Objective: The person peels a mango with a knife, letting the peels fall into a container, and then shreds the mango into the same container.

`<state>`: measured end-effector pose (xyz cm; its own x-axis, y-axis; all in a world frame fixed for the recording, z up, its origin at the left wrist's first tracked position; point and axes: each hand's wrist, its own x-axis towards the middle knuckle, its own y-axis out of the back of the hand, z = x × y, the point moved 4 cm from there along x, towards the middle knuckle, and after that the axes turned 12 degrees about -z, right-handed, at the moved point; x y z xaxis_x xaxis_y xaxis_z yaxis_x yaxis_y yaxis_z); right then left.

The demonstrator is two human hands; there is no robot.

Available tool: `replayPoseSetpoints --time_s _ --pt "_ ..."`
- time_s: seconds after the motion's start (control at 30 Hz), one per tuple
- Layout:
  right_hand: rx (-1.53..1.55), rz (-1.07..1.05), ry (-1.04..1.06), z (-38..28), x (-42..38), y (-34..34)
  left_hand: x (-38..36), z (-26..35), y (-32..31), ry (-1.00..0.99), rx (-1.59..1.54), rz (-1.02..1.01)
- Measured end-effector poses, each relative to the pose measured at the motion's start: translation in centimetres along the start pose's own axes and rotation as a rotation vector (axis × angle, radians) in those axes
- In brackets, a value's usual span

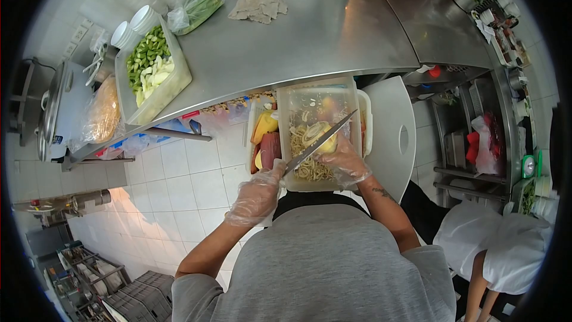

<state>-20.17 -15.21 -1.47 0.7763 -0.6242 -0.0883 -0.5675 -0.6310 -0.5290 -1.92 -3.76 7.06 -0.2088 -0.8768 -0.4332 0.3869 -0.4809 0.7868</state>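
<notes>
My left hand point(257, 197), in a clear plastic glove, is closed round the handle of a long knife point(325, 139). The blade slants up to the right across a plastic tub point(298, 86). My right hand point(345, 160), gloved too, grips a pale yellow, ring-layered vegetable point(322, 130) that looks like a banana blossom. It lies under or against the blade; exact contact is hard to tell. Thin pale shreds point(316, 171) cover the tub's bottom below both hands. Left of the tub, another container holds a yellow piece point(266, 125) and a dark red-purple piece point(270, 150).
A steel counter point(268, 48) runs ahead, bearing a bin point(182, 71) of cut green and pale vegetables, a cloth point(258, 7) and a bagged green vegetable point(199, 12). A white board point(390, 137) stands right of the tub. A person in white point(494, 241) is at lower right.
</notes>
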Motion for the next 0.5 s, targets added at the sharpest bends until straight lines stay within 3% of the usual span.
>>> replayPoseSetpoints --time_s 0.27,0.5 --pt "-0.189 0.045 -0.013 0.7 -0.3 0.7 1.3 0.1 -0.9 0.121 -0.064 -0.156" --pt "-0.429 0.085 -0.031 -0.8 -0.8 0.3 3.5 0.8 -0.7 -0.024 -0.073 -0.171"
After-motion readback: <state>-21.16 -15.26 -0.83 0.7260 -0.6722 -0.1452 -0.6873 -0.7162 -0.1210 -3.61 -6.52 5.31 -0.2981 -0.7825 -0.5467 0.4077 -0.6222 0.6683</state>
